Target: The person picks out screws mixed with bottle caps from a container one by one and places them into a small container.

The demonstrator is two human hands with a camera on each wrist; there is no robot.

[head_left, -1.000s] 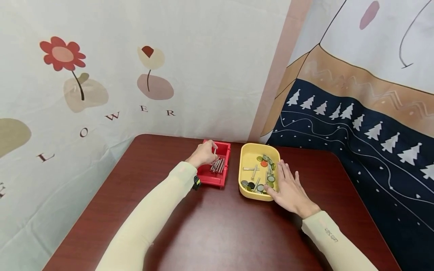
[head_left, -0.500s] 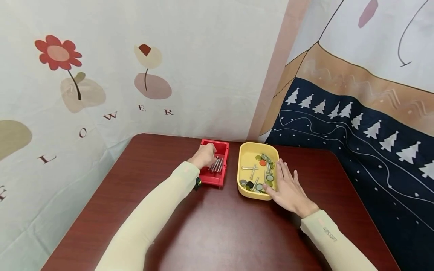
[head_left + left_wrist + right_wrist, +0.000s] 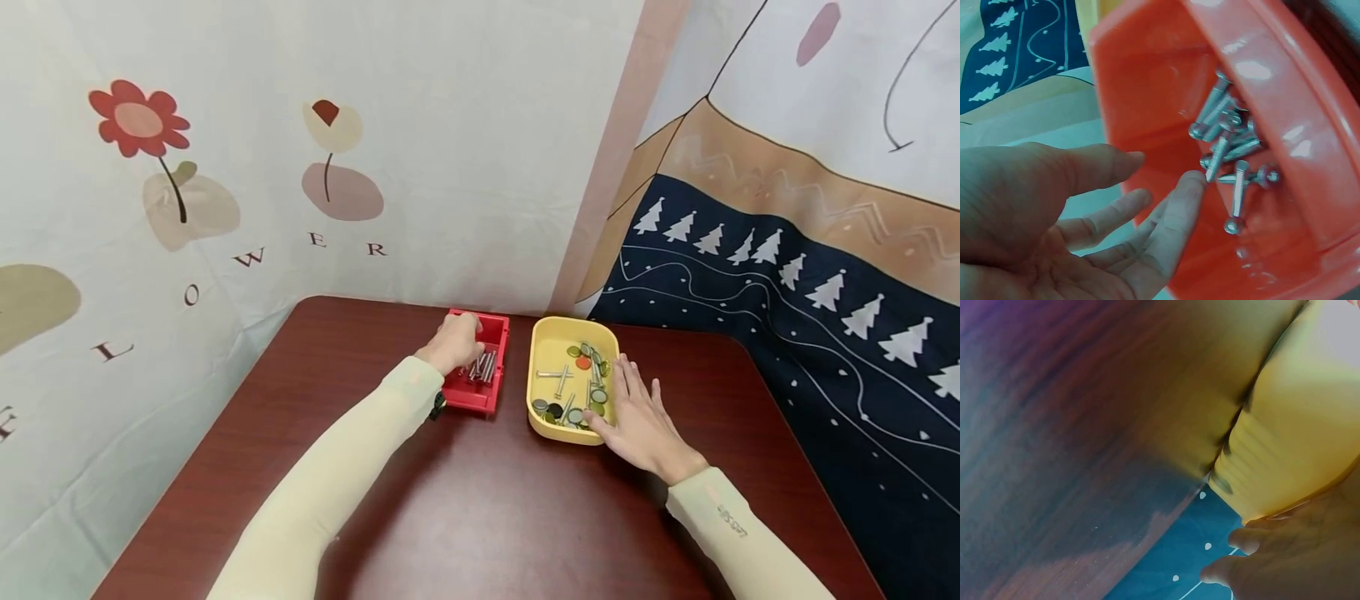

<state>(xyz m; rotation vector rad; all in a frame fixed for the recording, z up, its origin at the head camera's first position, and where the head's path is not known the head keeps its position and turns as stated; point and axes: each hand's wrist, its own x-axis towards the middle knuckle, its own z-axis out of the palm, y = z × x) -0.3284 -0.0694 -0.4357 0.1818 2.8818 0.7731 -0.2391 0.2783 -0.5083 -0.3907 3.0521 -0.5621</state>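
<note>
My left hand (image 3: 452, 343) reaches over a red plastic box (image 3: 468, 402). In the left wrist view, thumb and fingers are spread apart with nothing between them. One fingertip (image 3: 1192, 181) is right at the end of a metal screw (image 3: 1221, 150), which lies on a loose heap of several screws (image 3: 1238, 194) against the box wall. My right hand (image 3: 647, 427) lies with straight fingers along the right rim of a yellow tray (image 3: 576, 435), its thumb over the near right corner. In the right wrist view, its fingers show beside the tray's outer wall (image 3: 1291, 425).
Inside the yellow tray lie several more screws (image 3: 561, 382) and small round discs in green, grey, black and orange (image 3: 583, 363). Both containers stand near the back of a dark red wooden table (image 3: 480, 508). Printed cloth (image 3: 480, 167) hangs behind it.
A second ago my left hand pinched a screw upright above the red box. It has since lowered into the box and let the screw go. The right hand stays put.
</note>
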